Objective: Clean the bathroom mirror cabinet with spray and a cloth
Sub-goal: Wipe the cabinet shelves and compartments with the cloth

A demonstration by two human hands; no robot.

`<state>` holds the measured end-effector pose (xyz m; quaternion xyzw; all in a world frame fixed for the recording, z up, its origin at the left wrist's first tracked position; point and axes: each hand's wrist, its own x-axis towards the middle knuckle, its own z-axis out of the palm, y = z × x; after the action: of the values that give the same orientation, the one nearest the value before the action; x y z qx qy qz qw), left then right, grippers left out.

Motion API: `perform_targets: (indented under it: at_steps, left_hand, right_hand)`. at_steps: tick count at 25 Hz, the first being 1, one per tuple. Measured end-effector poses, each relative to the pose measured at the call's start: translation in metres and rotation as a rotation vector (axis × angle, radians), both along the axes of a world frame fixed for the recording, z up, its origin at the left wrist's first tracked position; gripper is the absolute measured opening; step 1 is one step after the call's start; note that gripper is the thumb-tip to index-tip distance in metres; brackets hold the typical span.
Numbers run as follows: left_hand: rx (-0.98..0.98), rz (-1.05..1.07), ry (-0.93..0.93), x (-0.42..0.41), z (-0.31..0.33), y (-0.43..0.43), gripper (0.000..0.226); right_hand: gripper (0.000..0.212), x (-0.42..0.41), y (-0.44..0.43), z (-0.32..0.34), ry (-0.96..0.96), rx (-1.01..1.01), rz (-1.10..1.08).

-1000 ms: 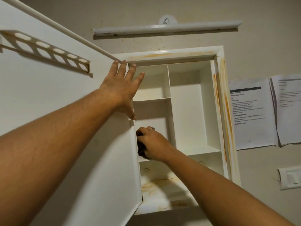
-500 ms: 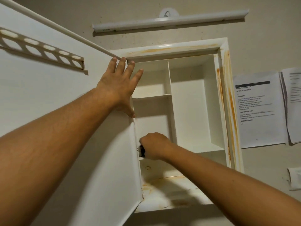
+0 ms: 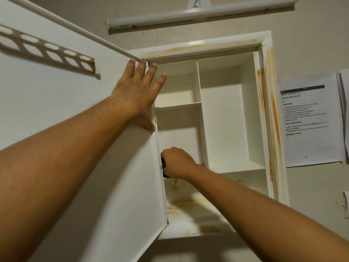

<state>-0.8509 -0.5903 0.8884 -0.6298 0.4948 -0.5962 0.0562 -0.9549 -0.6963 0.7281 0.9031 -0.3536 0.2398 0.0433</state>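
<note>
The white mirror cabinet (image 3: 264, 129) hangs open on the wall, its shelves bare and its frame streaked with orange stains. Its door (image 3: 66, 148) swings out to the left, inner side towards me. My left hand (image 3: 136, 95) lies flat with spread fingers on the door near its top hinge edge. My right hand (image 3: 177, 162) is inside the lower left compartment, at the hinge side, fingers curled round a dark cloth (image 3: 163, 165) of which only a sliver shows. No spray bottle is in view.
A tube light (image 3: 198, 13) is mounted on the wall above the cabinet. Printed sheets (image 3: 309, 121) are stuck to the wall on the right, with a wall switch (image 3: 346, 203) below them. A slotted rack (image 3: 47, 52) runs along the door's inner face.
My right hand with the cloth has shifted slightly left and down against the hinge side. The left hand stays on the door. The view has tilted a little.
</note>
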Motion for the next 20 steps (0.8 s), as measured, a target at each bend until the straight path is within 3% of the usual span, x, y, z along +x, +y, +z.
perform_targets:
  at_steps: [2,4,6,8,11,13,16,20]
  left_hand:
    - [0.001,0.013,-0.001,0.000,-0.001,0.000,0.156]
    - [0.002,0.009,-0.004,0.000,-0.001,0.000,0.156]
    - [-0.003,0.000,-0.007,0.000,0.000,0.000,0.156]
    - [0.002,0.012,0.001,-0.001,-0.002,0.001,0.156]
    - [-0.007,0.027,-0.004,-0.001,-0.001,-0.002,0.156]
    - [0.006,0.018,0.009,-0.002,-0.004,0.000,0.157]
    - [0.001,0.021,0.006,-0.002,-0.008,-0.002,0.158]
    - [0.017,0.056,0.009,-0.007,-0.009,-0.005,0.158]
  right_hand:
    - [0.016,-0.006,-0.002,0.000,-0.038,0.065,0.057]
    - [0.029,-0.025,-0.006,0.007,0.085,0.035,0.063]
    - [0.026,-0.031,-0.011,0.012,0.157,-0.009,0.049]
    - [0.013,-0.018,-0.009,0.012,0.037,0.011,0.057]
    - [0.016,0.001,-0.006,-0.006,-0.121,0.052,0.063]
    - [0.029,-0.014,-0.006,-0.004,-0.111,0.099,0.117]
    - [0.020,-0.038,-0.013,0.005,-0.006,0.121,0.205]
    - [0.036,-0.010,-0.011,-0.005,-0.133,0.061,0.112]
